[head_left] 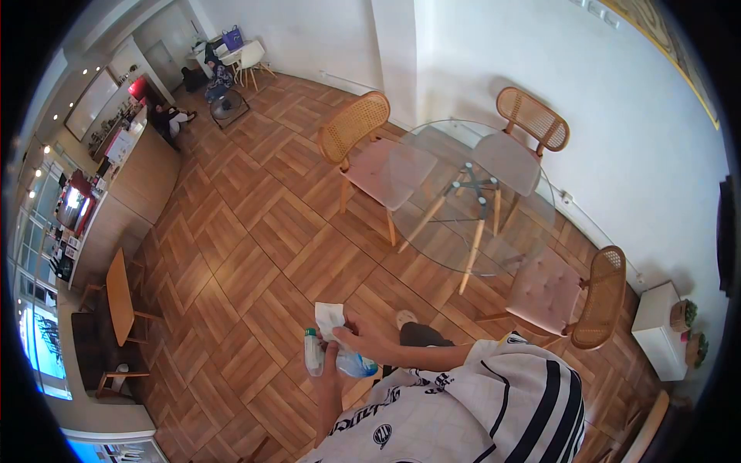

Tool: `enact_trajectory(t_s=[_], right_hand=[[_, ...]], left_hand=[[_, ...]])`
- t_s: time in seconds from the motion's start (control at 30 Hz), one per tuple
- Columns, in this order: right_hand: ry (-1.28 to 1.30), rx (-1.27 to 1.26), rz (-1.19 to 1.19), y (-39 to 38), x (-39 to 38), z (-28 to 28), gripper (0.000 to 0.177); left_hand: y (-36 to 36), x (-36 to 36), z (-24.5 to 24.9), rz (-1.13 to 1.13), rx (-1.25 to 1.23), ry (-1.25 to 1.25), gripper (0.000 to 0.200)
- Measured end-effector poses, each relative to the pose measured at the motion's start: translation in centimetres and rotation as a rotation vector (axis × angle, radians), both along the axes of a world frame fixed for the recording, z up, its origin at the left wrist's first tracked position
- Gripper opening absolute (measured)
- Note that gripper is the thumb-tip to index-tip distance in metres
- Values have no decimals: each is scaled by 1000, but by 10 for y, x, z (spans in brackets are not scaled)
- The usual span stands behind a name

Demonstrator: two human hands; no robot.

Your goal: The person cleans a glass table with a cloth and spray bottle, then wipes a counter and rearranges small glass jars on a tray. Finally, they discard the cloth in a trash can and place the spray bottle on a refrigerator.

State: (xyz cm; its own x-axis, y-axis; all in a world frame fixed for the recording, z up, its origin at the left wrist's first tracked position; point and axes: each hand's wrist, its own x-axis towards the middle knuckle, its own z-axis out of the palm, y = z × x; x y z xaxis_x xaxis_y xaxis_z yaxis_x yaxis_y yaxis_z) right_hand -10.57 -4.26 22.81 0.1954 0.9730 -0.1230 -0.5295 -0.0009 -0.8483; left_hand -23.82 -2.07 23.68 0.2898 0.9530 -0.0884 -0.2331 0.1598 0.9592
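Near the bottom middle, my left hand [330, 370] is closed round a small clear bottle [312, 356] with a green cap. My right hand [356, 338], just above and to the right of it, pinches a white paper or cloth [329, 316]. A clear and blue plastic item [356, 366] lies against both hands, below the right one; which hand bears it I cannot tell.
A round glass table [432, 247] stands ahead to the right, with cane-backed chairs [390, 170] around it. A white cabinet [660, 332] with plants is at far right. Left are a curved counter [139, 185] and a wooden table [118, 297]. People sit at the back.
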Motion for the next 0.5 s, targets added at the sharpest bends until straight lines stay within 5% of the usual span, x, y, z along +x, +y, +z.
enact_trajectory(t_s=[0.13,0.3,0.4,0.5], right_hand=[[13,-14,54,81,13,-15,33],[-70,-40,-49,209,48,7,40],[-78,89,-144,299,60,10,33],[-407,145,-66,382,81,17,19]], left_hand=[[89,5,-15,-43,-134,-193,38],[220,41,1,-45,-133,-145,40],[298,54,21,-29,-110,-40,43],[384,53,27,-19,-79,52,45]])
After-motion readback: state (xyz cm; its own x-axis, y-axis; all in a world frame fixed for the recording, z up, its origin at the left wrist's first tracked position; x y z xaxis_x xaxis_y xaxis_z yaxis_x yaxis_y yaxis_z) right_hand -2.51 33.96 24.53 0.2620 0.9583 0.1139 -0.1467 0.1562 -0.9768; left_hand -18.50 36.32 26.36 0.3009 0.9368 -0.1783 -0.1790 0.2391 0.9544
